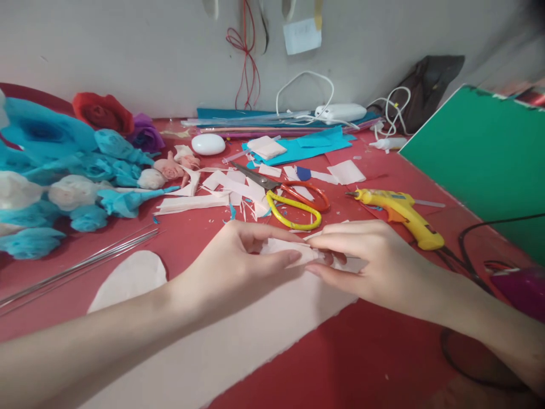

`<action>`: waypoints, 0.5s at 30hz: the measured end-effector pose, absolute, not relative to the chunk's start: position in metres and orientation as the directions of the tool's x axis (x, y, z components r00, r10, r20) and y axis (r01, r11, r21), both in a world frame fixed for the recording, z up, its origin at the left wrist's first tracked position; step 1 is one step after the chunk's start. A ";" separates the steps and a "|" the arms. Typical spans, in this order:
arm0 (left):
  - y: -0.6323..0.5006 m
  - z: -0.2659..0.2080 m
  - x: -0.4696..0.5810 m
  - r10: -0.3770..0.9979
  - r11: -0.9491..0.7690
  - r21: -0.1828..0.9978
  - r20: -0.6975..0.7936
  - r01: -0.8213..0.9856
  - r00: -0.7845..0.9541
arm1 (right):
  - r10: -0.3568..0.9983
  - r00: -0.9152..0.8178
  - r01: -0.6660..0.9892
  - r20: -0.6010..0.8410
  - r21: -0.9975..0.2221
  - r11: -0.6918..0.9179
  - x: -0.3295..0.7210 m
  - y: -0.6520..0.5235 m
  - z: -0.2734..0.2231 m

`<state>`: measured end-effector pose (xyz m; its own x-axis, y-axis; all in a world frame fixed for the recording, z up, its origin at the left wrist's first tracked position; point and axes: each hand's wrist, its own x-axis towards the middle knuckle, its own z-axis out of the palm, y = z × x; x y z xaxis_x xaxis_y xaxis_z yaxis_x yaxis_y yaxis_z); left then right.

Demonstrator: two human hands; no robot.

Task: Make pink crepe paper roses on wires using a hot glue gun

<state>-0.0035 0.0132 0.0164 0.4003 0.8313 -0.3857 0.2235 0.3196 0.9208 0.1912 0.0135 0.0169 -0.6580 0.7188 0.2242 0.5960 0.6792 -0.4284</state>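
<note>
A small folded piece of pale pink crepe paper is pinched between the thumb and fingers of my left hand. My right hand grips the right end of that same piece, its thumb below and fingers above. Beneath both hands a long pale sheet of paper lies across the table. Just beyond my fingers rest scissors with one yellow and one red handle, blades apart. A yellow hot glue gun lies past my right hand, its nozzle pointing left.
Blue and white paper flowers crowd the left side, near thin metal wires. Paper scraps litter the middle. A green board leans at the right; a black cable runs there. A white power strip sits by the wall.
</note>
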 end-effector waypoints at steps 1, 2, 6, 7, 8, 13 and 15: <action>0.013 0.017 -0.003 0.828 0.328 0.917 -0.395 0.228 0.398 | 0.712 -0.660 0.589 0.237 -0.426 0.687 0.191 0.013 0.017; 0.014 0.018 -0.003 0.826 0.333 0.913 -0.403 0.236 0.394 | 0.705 -0.663 0.581 0.252 -0.422 0.696 0.192 0.013 0.017; 0.013 0.021 -0.004 0.829 0.327 0.909 -0.407 0.258 0.384 | 0.677 -0.671 0.552 0.303 -0.407 0.728 0.193 0.012 0.016; 0.013 0.021 -0.004 0.828 0.325 0.910 -0.406 0.257 0.388 | 0.675 -0.673 0.550 0.302 -0.407 0.730 0.194 0.012 0.015; 0.013 0.021 -0.004 0.826 0.324 0.911 -0.404 0.256 0.392 | 0.675 -0.675 0.549 0.296 -0.409 0.729 0.194 0.013 0.014; 0.012 0.019 -0.004 0.835 0.296 0.920 -0.379 0.255 0.400 | 0.663 -0.691 0.547 0.288 -0.392 0.740 0.193 0.013 0.014; 0.013 0.019 -0.006 0.844 0.280 0.918 -0.374 0.279 0.384 | 0.658 -0.677 0.555 0.330 -0.360 0.750 0.192 0.014 0.021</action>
<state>-0.0057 0.0130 0.0191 0.3835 0.8444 -0.3741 0.2792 0.2802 0.9185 0.1920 0.0144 0.0205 -0.6767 0.6584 0.3295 0.5545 0.7502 -0.3600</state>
